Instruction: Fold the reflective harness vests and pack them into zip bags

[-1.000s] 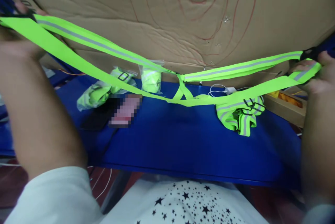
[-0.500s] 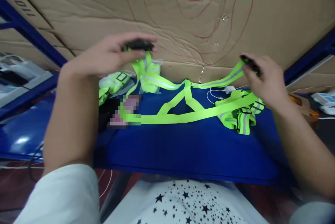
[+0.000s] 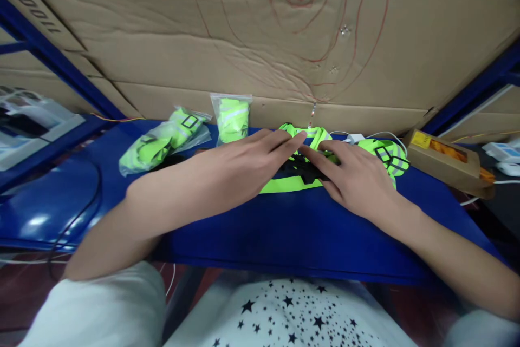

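A neon green reflective strap vest [image 3: 284, 185] lies gathered on the blue table [image 3: 276, 233], with black buckles at its middle. My left hand [image 3: 247, 165] rests flat on it from the left, fingers stretched out. From the right my right hand [image 3: 349, 176] presses down on it, fingers extended over the black buckles. The fingertips of both hands meet above the bundle. Most of the vest is hidden under my hands.
Another folded green vest [image 3: 385, 153] lies just right of my hands. Two bagged vests [image 3: 162, 138] [image 3: 233, 118] sit at the back left. A cardboard wall [image 3: 260, 33] stands behind. A brown box [image 3: 444, 160] and white cable [image 3: 357, 138] are at right.
My hands came together from wide apart, lowering the stretched vest from the air onto the table and folding it into a bundle under both palms.
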`<state>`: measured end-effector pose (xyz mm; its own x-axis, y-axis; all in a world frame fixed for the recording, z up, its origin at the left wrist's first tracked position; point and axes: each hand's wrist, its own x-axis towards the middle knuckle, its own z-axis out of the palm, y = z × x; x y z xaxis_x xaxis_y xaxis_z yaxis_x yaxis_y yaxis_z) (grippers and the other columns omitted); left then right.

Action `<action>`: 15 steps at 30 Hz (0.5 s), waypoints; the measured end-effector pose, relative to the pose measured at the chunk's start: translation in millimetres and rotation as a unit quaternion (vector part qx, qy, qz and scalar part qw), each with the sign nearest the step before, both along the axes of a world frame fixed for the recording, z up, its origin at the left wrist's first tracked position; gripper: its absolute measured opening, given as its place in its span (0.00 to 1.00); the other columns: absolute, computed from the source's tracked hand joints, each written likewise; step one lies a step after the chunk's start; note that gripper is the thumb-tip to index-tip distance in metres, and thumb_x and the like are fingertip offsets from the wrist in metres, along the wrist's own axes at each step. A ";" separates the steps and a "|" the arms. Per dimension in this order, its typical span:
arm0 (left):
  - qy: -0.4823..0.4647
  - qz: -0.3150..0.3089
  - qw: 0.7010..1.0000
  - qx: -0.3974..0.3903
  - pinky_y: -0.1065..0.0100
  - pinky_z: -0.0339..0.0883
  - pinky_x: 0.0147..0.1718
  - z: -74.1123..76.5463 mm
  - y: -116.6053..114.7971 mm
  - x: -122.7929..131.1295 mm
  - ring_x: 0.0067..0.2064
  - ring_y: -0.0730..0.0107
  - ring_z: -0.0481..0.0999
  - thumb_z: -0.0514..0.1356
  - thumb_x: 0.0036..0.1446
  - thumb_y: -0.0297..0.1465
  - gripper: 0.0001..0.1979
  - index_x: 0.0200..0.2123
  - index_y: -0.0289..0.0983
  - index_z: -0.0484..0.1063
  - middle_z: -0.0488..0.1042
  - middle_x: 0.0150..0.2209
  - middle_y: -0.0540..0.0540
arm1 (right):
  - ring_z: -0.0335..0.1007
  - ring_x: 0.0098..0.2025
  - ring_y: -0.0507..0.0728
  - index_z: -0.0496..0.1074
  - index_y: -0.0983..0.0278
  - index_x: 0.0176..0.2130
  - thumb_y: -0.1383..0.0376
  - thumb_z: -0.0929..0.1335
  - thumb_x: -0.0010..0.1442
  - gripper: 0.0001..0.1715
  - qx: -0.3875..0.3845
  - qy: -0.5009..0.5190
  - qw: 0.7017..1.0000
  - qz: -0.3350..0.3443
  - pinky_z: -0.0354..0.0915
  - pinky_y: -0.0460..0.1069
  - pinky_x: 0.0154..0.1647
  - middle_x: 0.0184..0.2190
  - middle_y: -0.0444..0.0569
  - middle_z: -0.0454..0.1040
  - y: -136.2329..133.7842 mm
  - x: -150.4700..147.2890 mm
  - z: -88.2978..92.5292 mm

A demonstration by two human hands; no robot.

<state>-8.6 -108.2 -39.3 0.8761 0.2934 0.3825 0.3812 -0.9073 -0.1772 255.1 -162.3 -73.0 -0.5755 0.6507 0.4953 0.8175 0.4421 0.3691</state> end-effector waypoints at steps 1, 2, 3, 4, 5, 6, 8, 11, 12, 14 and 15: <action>0.036 -0.004 0.999 0.005 0.50 0.58 0.70 0.5 1.1 0.4 0.71 0.51 0.59 0.49 0.66 0.20 0.36 0.75 0.37 0.43 0.59 0.70 0.37 | 0.72 0.44 0.62 0.63 0.62 0.68 0.69 0.64 0.65 0.33 -0.001 0.002 1.000 -0.005 0.67 0.54 0.40 0.51 0.57 0.74 -0.4 -0.7 -0.1; 0.059 -0.004 0.998 0.008 0.49 0.56 0.71 1.7 2.4 0.5 0.72 0.50 0.57 0.48 0.66 0.20 0.37 0.75 0.35 0.40 0.57 0.71 0.36 | 0.72 0.43 0.62 0.63 0.62 0.67 0.69 0.64 0.65 0.32 -0.003 0.005 1.000 -0.013 0.66 0.54 0.40 0.50 0.57 0.74 -0.1 -0.8 -0.3; 0.068 -0.002 0.998 0.009 0.48 0.55 0.71 3.2 3.5 0.5 0.73 0.50 0.56 0.47 0.66 0.20 0.37 0.75 0.35 0.38 0.56 0.71 0.35 | 0.72 0.43 0.62 0.64 0.63 0.67 0.68 0.64 0.66 0.32 -0.005 0.007 1.000 -0.021 0.66 0.54 0.39 0.50 0.57 0.74 0.7 -0.3 -0.7; 0.068 0.001 0.998 0.008 0.49 0.56 0.70 4.8 4.2 0.3 0.72 0.51 0.57 0.47 0.66 0.20 0.38 0.75 0.35 0.37 0.56 0.71 0.34 | 0.72 0.43 0.62 0.64 0.63 0.67 0.68 0.65 0.66 0.31 -0.008 0.011 0.999 -0.030 0.66 0.53 0.39 0.50 0.57 0.74 1.9 0.6 -1.1; 0.064 0.004 0.998 0.006 0.49 0.57 0.70 6.2 4.4 0.2 0.71 0.51 0.59 0.48 0.67 0.20 0.38 0.75 0.35 0.36 0.57 0.70 0.34 | 0.72 0.43 0.62 0.64 0.63 0.67 0.67 0.65 0.66 0.31 -0.011 0.016 0.999 -0.038 0.66 0.53 0.39 0.50 0.57 0.74 3.0 1.6 -1.4; 0.056 0.006 0.998 0.006 0.50 0.59 0.69 7.2 4.0 0.2 0.70 0.52 0.61 0.48 0.67 0.21 0.38 0.75 0.36 0.36 0.59 0.70 0.34 | 0.72 0.43 0.62 0.64 0.63 0.67 0.66 0.65 0.66 0.31 -0.013 0.022 0.999 -0.045 0.66 0.53 0.40 0.50 0.57 0.73 4.0 2.4 -1.7; 0.046 0.015 0.999 0.003 0.50 0.61 0.68 8.0 1.4 0.7 0.70 0.52 0.62 0.47 0.67 0.20 0.38 0.75 0.36 0.36 0.60 0.69 0.33 | 0.72 0.43 0.62 0.63 0.62 0.67 0.65 0.64 0.67 0.31 -0.016 0.031 0.998 -0.056 0.66 0.53 0.40 0.51 0.57 0.73 4.5 3.1 -2.1; 0.058 0.011 0.998 0.002 0.48 0.58 0.69 6.6 -4.6 2.8 0.72 0.50 0.57 0.45 0.66 0.17 0.37 0.75 0.35 0.37 0.57 0.71 0.33 | 0.72 0.43 0.62 0.64 0.62 0.67 0.66 0.64 0.66 0.31 -0.013 0.030 0.998 -0.057 0.66 0.53 0.40 0.51 0.57 0.73 1.9 0.6 -2.4; 0.061 0.004 0.998 0.003 0.48 0.57 0.70 6.0 -6.0 3.5 0.73 0.50 0.55 0.44 0.65 0.16 0.38 0.75 0.34 0.37 0.55 0.72 0.33 | 0.72 0.42 0.62 0.64 0.63 0.67 0.66 0.65 0.66 0.31 -0.010 0.026 0.998 -0.054 0.66 0.53 0.40 0.50 0.57 0.73 0.9 -0.5 -2.5; 0.060 -0.006 0.998 0.004 0.48 0.56 0.71 5.4 -6.8 4.4 0.74 0.50 0.54 0.43 0.64 0.15 0.39 0.75 0.34 0.37 0.52 0.73 0.34 | 0.72 0.42 0.62 0.65 0.63 0.66 0.67 0.65 0.65 0.31 -0.002 0.019 0.998 -0.052 0.66 0.53 0.39 0.49 0.57 0.74 -0.3 -1.9 -2.3; 0.056 -0.006 0.998 0.004 0.49 0.57 0.70 5.5 -6.0 4.5 0.73 0.51 0.55 0.44 0.63 0.15 0.39 0.75 0.35 0.36 0.53 0.73 0.34 | 0.72 0.42 0.62 0.64 0.63 0.66 0.67 0.65 0.65 0.31 0.002 0.017 0.998 -0.054 0.66 0.53 0.39 0.49 0.57 0.74 -0.2 -1.9 -2.1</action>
